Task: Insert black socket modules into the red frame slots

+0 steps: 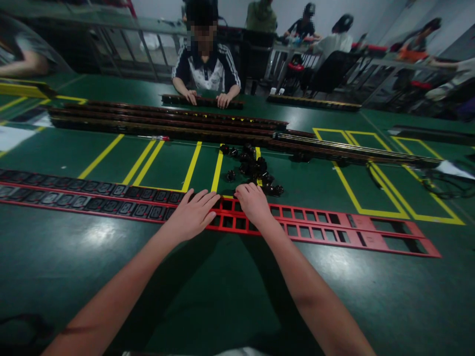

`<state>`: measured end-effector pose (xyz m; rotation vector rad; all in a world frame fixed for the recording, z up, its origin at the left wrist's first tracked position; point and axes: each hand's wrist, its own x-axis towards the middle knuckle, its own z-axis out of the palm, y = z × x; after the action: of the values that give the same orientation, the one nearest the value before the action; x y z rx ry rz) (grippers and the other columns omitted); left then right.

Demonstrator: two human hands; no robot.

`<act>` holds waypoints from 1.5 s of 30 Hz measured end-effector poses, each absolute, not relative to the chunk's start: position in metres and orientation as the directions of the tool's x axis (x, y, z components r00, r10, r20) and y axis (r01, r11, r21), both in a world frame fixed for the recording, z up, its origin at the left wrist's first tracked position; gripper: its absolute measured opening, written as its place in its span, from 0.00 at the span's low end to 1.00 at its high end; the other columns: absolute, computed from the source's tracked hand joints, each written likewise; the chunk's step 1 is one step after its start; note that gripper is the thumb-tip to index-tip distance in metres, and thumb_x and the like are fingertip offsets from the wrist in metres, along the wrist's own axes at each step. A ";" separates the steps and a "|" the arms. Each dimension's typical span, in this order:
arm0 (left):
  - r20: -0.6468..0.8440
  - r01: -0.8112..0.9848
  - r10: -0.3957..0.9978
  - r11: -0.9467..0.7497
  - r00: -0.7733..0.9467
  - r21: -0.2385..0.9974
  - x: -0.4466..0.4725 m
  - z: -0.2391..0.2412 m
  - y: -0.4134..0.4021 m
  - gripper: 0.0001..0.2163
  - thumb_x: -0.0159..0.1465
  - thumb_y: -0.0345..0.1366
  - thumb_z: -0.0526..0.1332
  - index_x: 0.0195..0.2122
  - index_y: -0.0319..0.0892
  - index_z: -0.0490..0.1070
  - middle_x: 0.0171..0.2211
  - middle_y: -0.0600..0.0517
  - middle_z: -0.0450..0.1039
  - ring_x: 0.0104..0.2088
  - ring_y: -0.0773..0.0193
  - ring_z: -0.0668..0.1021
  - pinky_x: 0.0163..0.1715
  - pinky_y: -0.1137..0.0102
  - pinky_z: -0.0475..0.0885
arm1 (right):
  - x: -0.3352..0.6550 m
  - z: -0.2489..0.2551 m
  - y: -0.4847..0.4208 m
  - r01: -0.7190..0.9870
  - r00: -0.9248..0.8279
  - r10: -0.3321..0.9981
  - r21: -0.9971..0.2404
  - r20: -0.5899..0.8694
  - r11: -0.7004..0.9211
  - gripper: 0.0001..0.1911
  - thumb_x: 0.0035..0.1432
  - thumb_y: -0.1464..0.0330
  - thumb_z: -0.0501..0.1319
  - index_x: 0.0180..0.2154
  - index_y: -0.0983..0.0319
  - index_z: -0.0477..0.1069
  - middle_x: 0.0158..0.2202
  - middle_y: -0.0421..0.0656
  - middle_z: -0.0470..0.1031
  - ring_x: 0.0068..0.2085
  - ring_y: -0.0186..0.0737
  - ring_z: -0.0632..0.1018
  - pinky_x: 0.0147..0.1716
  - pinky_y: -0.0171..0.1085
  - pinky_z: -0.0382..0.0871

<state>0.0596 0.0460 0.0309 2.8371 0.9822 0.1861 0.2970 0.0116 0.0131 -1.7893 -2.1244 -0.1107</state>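
Two long red slotted frames (356, 235) lie side by side across the table in front of me. Square black parts (111, 205) fill the openings on their left side, while the openings on the right show through. My left hand (191, 212) lies flat over the frames at the last filled openings, fingers spread, holding nothing. Over the frames just to its right, my right hand (254, 203) has its fingers curled together; what they hold, if anything, is hidden. Small loose black parts (256, 165) are heaped just beyond my right hand.
Long dark rails (166, 123) lie across the table behind the heap, with a red-handled screwdriver (161, 138) beside them. Yellow tape lines (345, 188) mark the green tabletop (415, 306). A person (206, 64) opposite handles a short dark rail (237, 105). Cables (445, 185) lie at right.
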 end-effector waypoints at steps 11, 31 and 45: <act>0.098 0.617 0.638 -0.766 0.764 0.180 0.064 0.027 0.054 0.22 0.75 0.40 0.48 0.67 0.45 0.63 0.63 0.46 0.71 0.62 0.52 0.72 0.66 0.48 0.58 | 0.293 0.019 0.010 0.982 -0.111 0.953 -0.119 0.281 0.150 0.14 0.71 0.65 0.54 0.49 0.63 0.75 0.47 0.52 0.78 0.48 0.55 0.70 0.45 0.51 0.61; 0.107 0.629 0.659 -0.746 0.744 0.219 0.063 0.027 0.055 0.21 0.74 0.40 0.51 0.66 0.45 0.65 0.63 0.48 0.71 0.62 0.53 0.72 0.67 0.50 0.57 | 0.297 0.019 0.011 0.917 -0.136 0.928 -0.310 0.347 0.250 0.17 0.72 0.70 0.51 0.55 0.65 0.73 0.54 0.54 0.75 0.55 0.50 0.75 0.53 0.49 0.66; 0.123 0.622 0.651 -0.755 0.749 0.208 0.062 0.027 0.055 0.20 0.74 0.39 0.51 0.65 0.43 0.65 0.62 0.48 0.72 0.61 0.55 0.73 0.66 0.51 0.58 | 0.297 0.020 0.008 0.796 -0.119 0.930 -0.526 0.347 0.299 0.15 0.66 0.75 0.54 0.53 0.64 0.68 0.61 0.56 0.63 0.58 0.49 0.73 0.53 0.47 0.76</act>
<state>0.0623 0.0553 0.0266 2.7926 1.0228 0.2817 0.2974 0.0084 0.0205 -1.5337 -1.9489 0.2772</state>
